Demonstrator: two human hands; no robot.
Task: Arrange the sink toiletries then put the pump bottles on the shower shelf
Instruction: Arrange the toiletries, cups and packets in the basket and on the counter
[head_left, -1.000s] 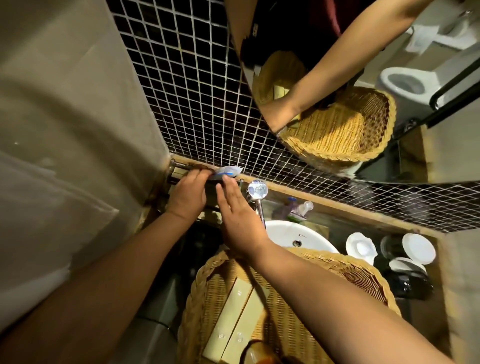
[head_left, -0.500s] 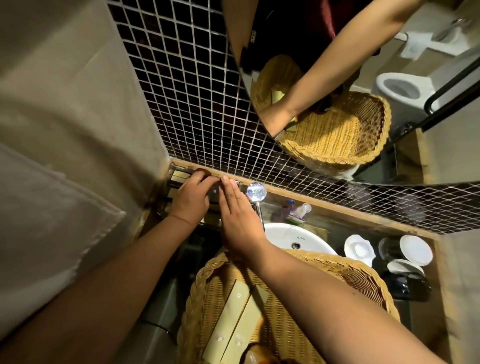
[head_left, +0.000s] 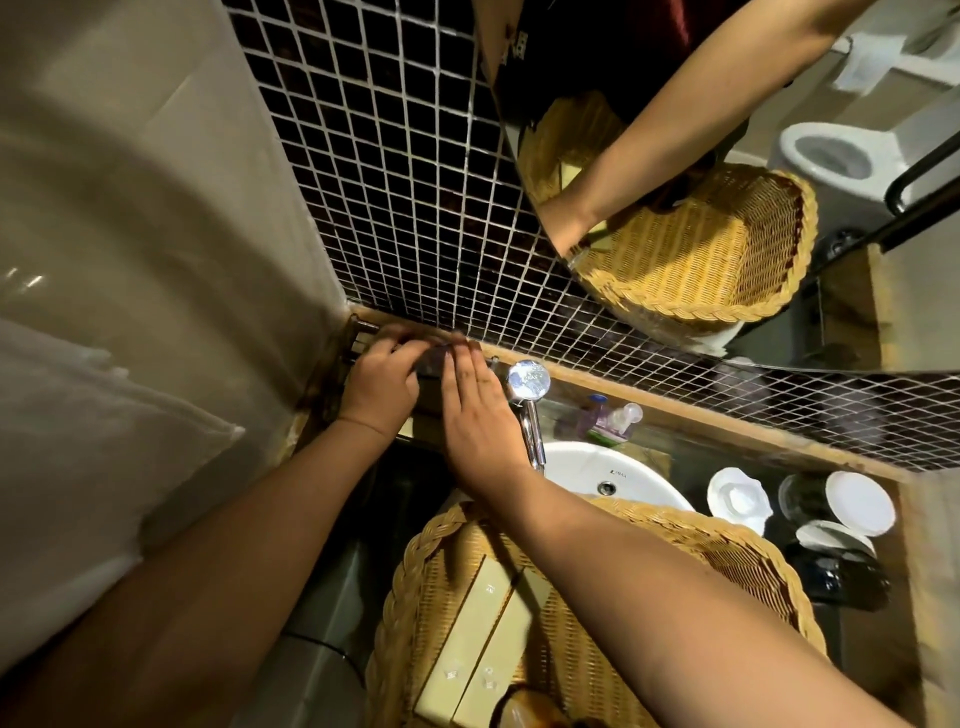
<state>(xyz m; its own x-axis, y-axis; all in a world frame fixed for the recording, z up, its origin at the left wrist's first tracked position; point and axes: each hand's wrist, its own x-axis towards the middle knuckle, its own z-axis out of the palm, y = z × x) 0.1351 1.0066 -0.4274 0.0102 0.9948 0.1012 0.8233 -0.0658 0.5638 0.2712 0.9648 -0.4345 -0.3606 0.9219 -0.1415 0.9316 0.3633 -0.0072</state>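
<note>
Both hands meet in the upper middle-left of the frame, at a chrome rack (head_left: 359, 332) fixed in the corner where the pale wall joins the dark mosaic tiles (head_left: 395, 171). The left hand (head_left: 382, 383) has its fingers curled over a small dark item (head_left: 432, 364) on the rack. The item is too blurred to name more closely. The right hand (head_left: 475, 410) lies just to the right of it with fingers straight and held together, and their tips touch the same item. So the item sits between the two hands, against the foot of the tiled wall.

Right of the hands stands a chrome tap (head_left: 529, 382) over a white basin (head_left: 628, 475). Behind the basin, on the counter (head_left: 691, 447), a purple bottle (head_left: 596, 415) with a blue cap and a clear pump bottle (head_left: 626, 417) stand side by side, well apart from both hands.

At the bottom of the frame, under the right forearm, is a wicker basket (head_left: 753, 564). It holds two pale yellow boxes (head_left: 462, 629) lying side by side and, at the lower edge, an amber thing (head_left: 524, 709) only partly in view.

On the counter at the right sit a white dish (head_left: 737, 500), a round white lid (head_left: 860, 501) and a dark jar (head_left: 841, 577). The mirror (head_left: 883, 322) at the upper right reflects the basket and an arm.
</note>
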